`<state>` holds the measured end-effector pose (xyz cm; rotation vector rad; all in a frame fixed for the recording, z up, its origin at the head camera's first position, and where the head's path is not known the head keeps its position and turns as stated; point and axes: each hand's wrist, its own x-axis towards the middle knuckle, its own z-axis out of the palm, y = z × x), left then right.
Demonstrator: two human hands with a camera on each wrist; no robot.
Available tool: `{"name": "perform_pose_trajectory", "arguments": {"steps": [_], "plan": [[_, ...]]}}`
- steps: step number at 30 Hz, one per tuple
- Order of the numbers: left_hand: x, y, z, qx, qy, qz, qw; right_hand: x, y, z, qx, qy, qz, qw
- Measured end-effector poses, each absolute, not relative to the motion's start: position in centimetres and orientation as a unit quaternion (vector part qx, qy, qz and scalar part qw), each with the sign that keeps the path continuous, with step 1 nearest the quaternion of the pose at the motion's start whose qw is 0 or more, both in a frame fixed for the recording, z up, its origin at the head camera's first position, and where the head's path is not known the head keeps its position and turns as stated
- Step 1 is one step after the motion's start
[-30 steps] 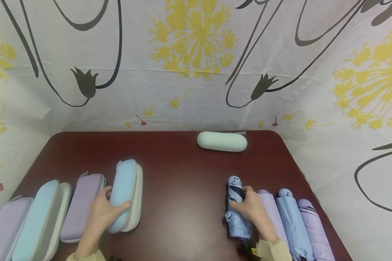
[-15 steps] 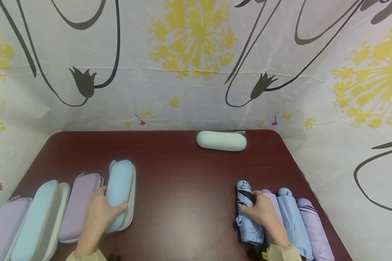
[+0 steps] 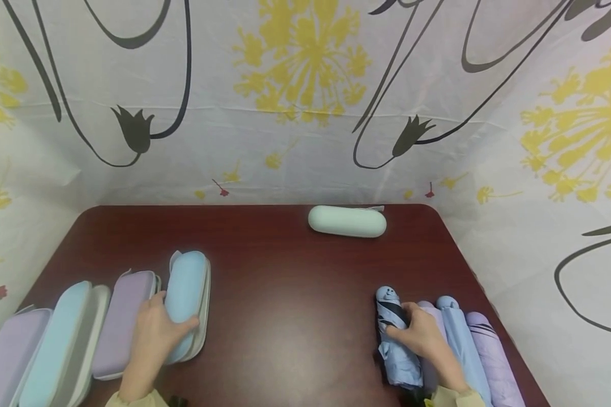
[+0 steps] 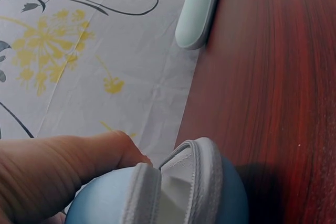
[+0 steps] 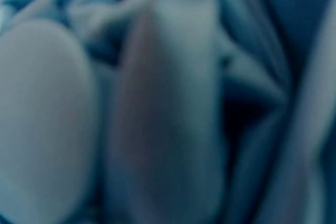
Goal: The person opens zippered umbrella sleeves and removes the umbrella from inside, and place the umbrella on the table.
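Observation:
My left hand [image 3: 153, 333] holds a light blue zip case [image 3: 187, 288] upright on its edge, thumb on the near side and fingers on the far side. In the left wrist view the zip case [image 4: 105, 198] gapes at its zipped seam, with a pale lining inside. A purple zip case [image 3: 119, 333] stands just left of that hand. On the right, my right hand [image 3: 425, 333] grips a blue folded umbrella [image 3: 399, 362] with a smiling face on its knob. A light purple umbrella [image 3: 430, 310] lies beside it, partly hidden by the hand. The right wrist view shows only blurred blue cloth [image 5: 168, 129].
A second light blue case [image 3: 56, 345] and another purple case [image 3: 12, 356] stand at far left. Further right lie a plain blue umbrella [image 3: 463, 350] and a lilac umbrella [image 3: 494, 362]. A mint case [image 3: 347, 221] sits at the back edge of the dark red table [image 3: 285, 282].
My left hand has shifted the light blue zip case left, towards the purple one, then stayed there. My right hand has slid the blue umbrella rightwards and nearer, closer to the light purple one.

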<state>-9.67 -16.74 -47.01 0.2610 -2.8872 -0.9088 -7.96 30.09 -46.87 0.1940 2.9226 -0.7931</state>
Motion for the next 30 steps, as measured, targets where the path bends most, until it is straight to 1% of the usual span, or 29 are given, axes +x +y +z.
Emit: {"name": "perform_pose_trajectory", "arguments": {"steps": [16, 21, 30], "plan": [[-9.6, -16.5, -47.2, 0.099, -0.955, -0.271, 0.063, -7.2, 32.0, -47.0, 0.050, 0.969, -0.240, 0.024], [-9.6, -16.5, -47.2, 0.098, -0.955, -0.270, 0.073, -7.0, 32.7, -47.1, 0.055, 0.968, -0.242, 0.032], [-9.6, -16.4, -47.3, 0.099, -0.957, -0.261, 0.075, -6.7, 34.0, -47.2, 0.064, 0.968, -0.239, 0.043]]}}
